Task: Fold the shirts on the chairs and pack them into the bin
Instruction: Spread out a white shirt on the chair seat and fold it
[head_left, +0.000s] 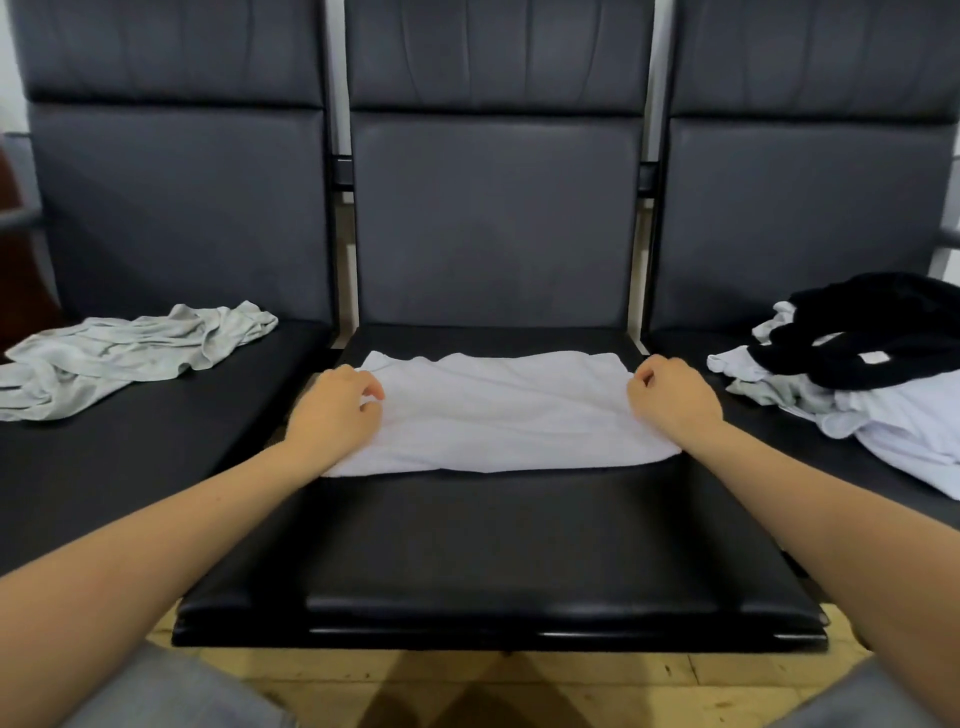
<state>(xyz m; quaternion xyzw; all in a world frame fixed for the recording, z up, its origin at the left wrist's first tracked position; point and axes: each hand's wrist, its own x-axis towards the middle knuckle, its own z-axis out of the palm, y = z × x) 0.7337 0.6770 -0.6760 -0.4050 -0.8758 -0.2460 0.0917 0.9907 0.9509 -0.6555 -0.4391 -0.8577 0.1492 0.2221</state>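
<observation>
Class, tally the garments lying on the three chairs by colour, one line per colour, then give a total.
White: 2, the folded shirt both hands grip, and one in the right-hand pile
Grey: 2, left chair, right pile
Black: 1
Total: 5 visible

Both bare forearms reach forward, one to each side of the white shirt. The left hand lies knuckles up at its left edge, fingers curled into the cloth. The right hand has its grip on the right edge, fingers curled under.
</observation>
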